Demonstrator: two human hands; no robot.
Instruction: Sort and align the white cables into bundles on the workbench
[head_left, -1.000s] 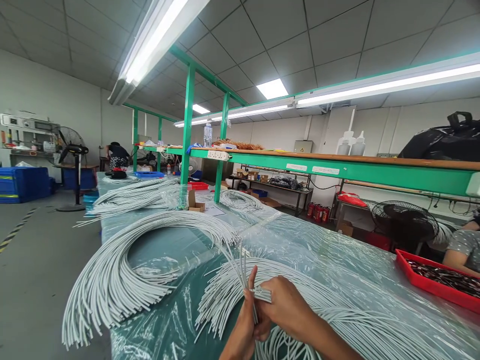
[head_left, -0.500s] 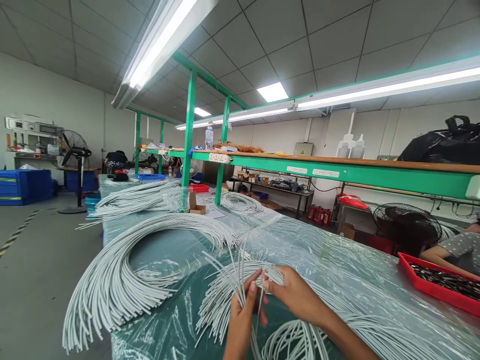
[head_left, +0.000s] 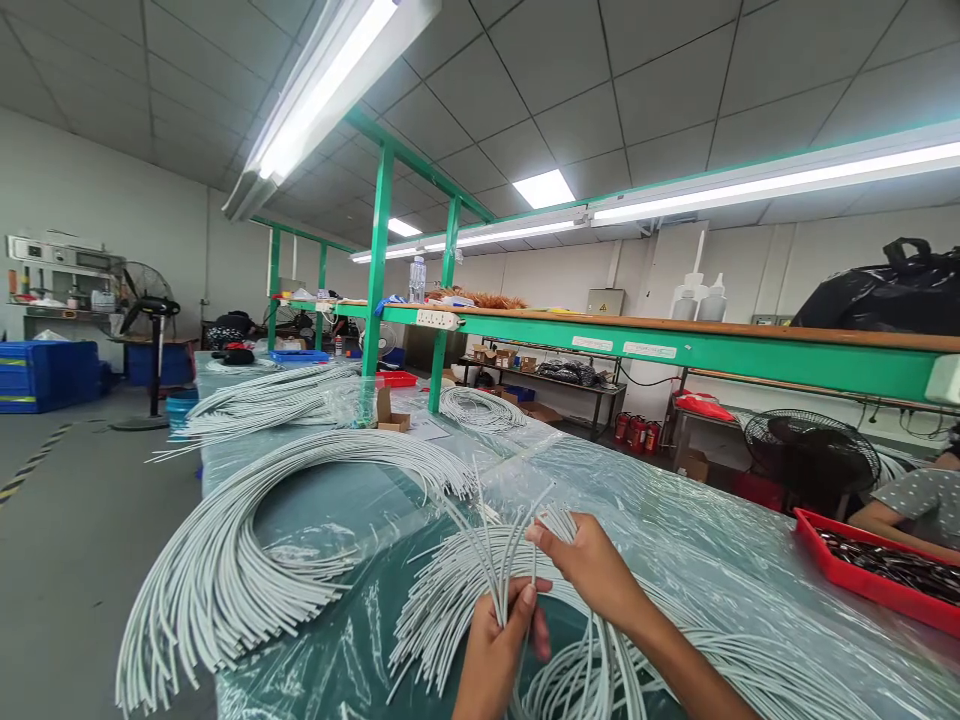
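Observation:
My left hand [head_left: 502, 635] is closed round a few white cables [head_left: 491, 560] whose ends fan out above it. Just above and to the right, my right hand [head_left: 589, 565] grips the ends of a bunch of white cables [head_left: 559, 520], which hangs down below the palm. One thin cable runs upright between the two hands. Behind and under them lies a thick bundle of white cables [head_left: 435, 610], its cut ends pointing left. Looped cables [head_left: 592, 680] rest at the bottom edge, partly hidden by my forearms.
A large curved cable bundle [head_left: 217, 540] lies on the left of the plastic-covered table [head_left: 615, 480]. More coils and a small cardboard box [head_left: 391, 415] are farther back. At right are a red tray [head_left: 832, 560] of dark parts and a person's arm [head_left: 892, 520]. A green shelf [head_left: 720, 355] spans above.
My left hand has moved slightly down and right, my right hand slightly up. The hands are farther apart, and more cable hangs visibly below my right hand.

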